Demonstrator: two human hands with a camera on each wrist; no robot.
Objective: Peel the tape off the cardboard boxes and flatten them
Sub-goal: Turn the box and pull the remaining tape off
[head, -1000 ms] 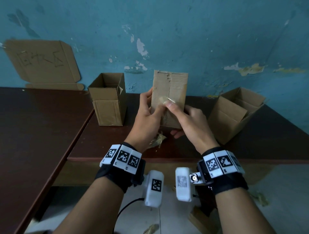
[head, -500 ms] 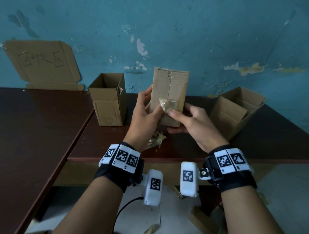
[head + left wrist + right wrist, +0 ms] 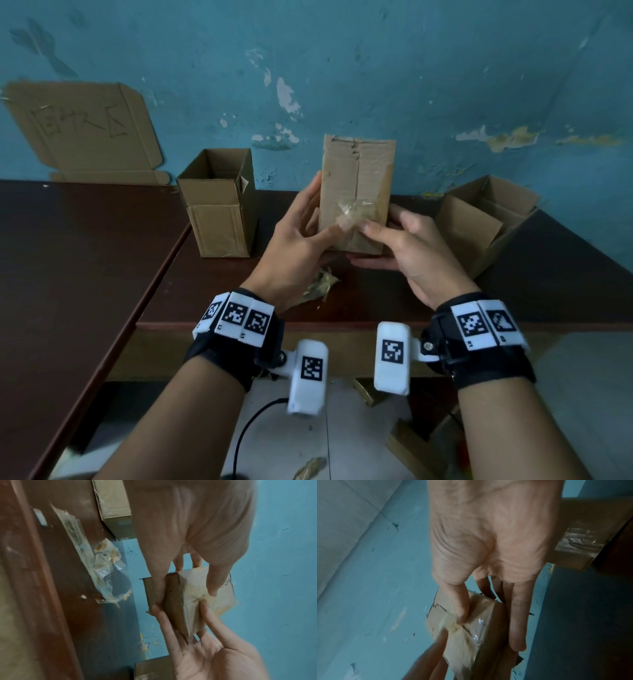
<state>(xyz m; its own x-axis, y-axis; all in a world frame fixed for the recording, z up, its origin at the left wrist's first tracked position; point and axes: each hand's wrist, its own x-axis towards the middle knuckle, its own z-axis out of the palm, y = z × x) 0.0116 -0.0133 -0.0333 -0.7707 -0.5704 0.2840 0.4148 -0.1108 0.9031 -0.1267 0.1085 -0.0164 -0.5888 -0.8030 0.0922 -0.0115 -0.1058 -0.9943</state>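
I hold a small closed cardboard box upright above the dark table. My left hand grips its left side, thumb on the front face. My right hand has its fingers under and behind the box, and its thumb pins a crumpled wad of clear tape against the front. In the left wrist view the left thumb and the right thumb meet on the box. The right wrist view shows the right thumb on glossy tape still stuck along a box edge.
An open box stands upright left of my hands, and another open box lies tilted at the right. Flattened cardboard leans on the blue wall. Peeled tape lies near the table's front edge. Scraps litter the floor.
My right hand has pulled the tape from near the box's middle down its front face, bunching it into a wad. Both hands shifted slightly right with the box.
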